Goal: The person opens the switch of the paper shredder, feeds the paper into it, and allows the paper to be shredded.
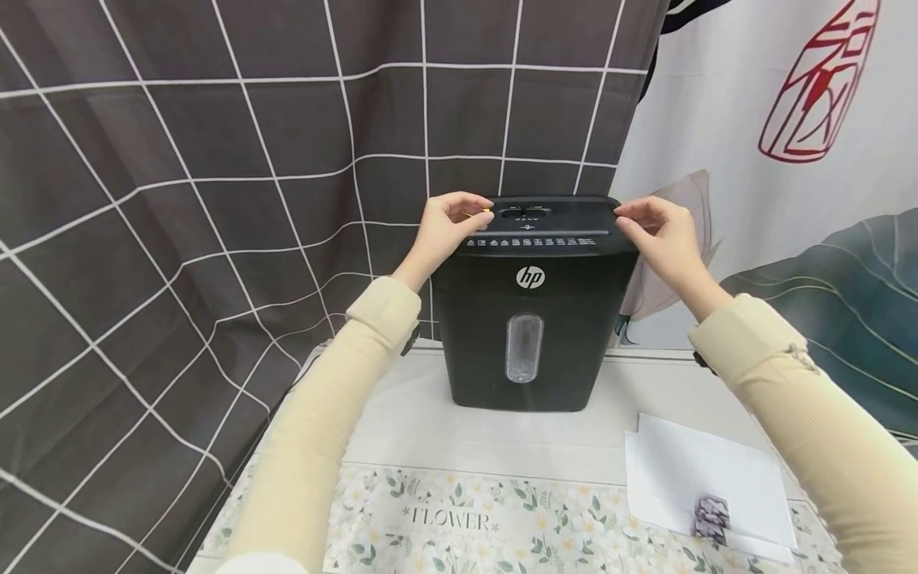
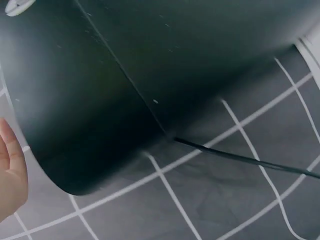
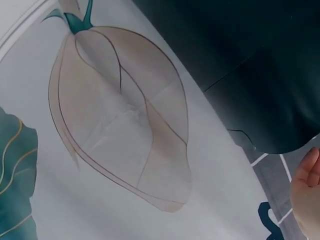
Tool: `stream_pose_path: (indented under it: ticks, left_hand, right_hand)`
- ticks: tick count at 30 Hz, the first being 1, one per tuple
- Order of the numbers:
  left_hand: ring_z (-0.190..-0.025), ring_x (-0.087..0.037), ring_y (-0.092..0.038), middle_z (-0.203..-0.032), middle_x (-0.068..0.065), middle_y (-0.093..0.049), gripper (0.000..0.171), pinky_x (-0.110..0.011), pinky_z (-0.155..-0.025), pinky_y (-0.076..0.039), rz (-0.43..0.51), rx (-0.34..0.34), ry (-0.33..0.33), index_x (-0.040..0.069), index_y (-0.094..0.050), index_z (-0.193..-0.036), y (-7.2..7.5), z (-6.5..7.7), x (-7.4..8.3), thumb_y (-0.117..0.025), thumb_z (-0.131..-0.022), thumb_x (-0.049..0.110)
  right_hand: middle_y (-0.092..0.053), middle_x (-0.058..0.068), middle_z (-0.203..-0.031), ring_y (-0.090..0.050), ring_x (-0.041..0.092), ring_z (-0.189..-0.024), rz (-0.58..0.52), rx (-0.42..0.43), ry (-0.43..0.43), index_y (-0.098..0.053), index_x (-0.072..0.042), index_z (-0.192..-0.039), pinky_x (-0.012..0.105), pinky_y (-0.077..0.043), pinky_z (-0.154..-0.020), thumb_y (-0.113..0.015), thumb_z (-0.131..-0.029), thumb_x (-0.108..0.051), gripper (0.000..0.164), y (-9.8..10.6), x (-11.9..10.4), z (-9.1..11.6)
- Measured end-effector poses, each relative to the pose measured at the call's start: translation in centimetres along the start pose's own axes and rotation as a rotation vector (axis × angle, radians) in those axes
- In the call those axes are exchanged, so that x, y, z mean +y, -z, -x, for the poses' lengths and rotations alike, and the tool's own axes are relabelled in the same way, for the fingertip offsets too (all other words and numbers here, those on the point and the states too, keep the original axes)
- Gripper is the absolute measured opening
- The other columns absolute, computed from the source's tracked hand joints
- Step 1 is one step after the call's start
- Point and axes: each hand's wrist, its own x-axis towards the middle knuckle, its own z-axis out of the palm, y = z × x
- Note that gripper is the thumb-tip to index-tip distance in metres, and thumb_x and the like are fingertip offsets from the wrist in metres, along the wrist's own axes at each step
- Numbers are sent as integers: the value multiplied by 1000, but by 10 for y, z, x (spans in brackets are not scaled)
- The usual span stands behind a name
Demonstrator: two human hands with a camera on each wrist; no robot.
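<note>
A black paper shredder (image 1: 488,319) with an hp logo and a small clear window stands upright near the table's back edge. My left hand (image 1: 452,227) grips the left end of its top, thumb and fingers bent over the rim. A small yellow spot (image 1: 488,210) shows by those fingertips. At the opposite end, my right hand (image 1: 663,235) holds the right top corner between thumb and fingers. The left wrist view shows the shredder's dark side (image 2: 100,100) with part of the left hand (image 2: 11,172). In the right wrist view, the right hand (image 3: 306,197) is partly cut off.
White sheets of paper (image 1: 688,462) lie at the right front, with small purple-grey patterned pieces (image 1: 712,510) on them. A flowered mat (image 1: 502,550) covers the table front. A black cord (image 2: 240,159) runs from behind the shredder. Dark checked cloth (image 1: 215,239) hangs behind and left.
</note>
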Motion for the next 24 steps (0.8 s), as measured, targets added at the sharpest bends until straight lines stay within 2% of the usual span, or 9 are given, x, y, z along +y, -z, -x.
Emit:
stream_pose_path:
  ticks: [2,5,8,12,15,19,24]
  left_hand:
    - [-67,-19,-65,-76,-1,-69,22,-20,-61,-51,43,-10,-25,-9,-66,-100,-2,4,4,-70,-82,1]
    - [-67,-14,-65,-80,-9,-71,22,-21,-61,-52,89,-35,-35,-9,-66,-101,-9,10,12,-69,-82,0]
    - [-67,-7,-65,-86,-17,-71,22,-23,-63,-54,118,-85,-36,-9,-66,-102,-20,18,20,-69,-82,0]
    - [-67,-8,-65,-89,-23,-69,22,-24,-65,-56,159,-154,-38,-10,-65,-102,-38,32,26,-69,-81,-2]
    - [-68,-9,-64,-88,-25,-68,22,-26,-66,-57,214,-190,-10,-10,-65,-102,-54,50,26,-69,-81,-4]
    - [-68,-7,-65,-89,-28,-67,22,-30,-65,-58,267,-227,60,-9,-66,-102,-75,78,20,-68,-81,-4]
    - [-67,-14,-65,-90,-27,-68,20,-28,-64,-57,248,-234,99,-8,-67,-100,-98,109,7,-68,-81,-4]
  right_hand:
    - [-54,-34,-82,-53,-14,-76,-13,6,2,-63,7,-107,1,-41,-72,-62,-90,-9,24,3,2,6]
    - [-57,-33,-84,-55,-12,-77,-26,42,0,-64,7,-106,1,-43,-73,-63,-89,-8,23,10,7,15]
    - [-58,-32,-85,-56,-12,-77,-35,84,-9,-64,7,-106,1,-44,-72,-63,-89,-7,22,20,14,24]
    - [-60,-30,-86,-57,-12,-76,-47,136,-42,-66,4,-104,1,-44,-70,-63,-88,-6,19,34,28,39]
    - [-61,-30,-83,-57,-12,-73,-50,158,-87,-67,0,-103,1,-44,-69,-63,-88,-5,17,42,42,55]
    - [-60,-33,-81,-56,-14,-71,-17,157,-144,-66,-2,-102,-1,-44,-67,-62,-89,-5,14,52,61,80]
    - [-58,-35,-82,-55,-16,-71,15,146,-184,-65,-2,-103,-2,-43,-67,-60,-90,-6,14,57,84,109]
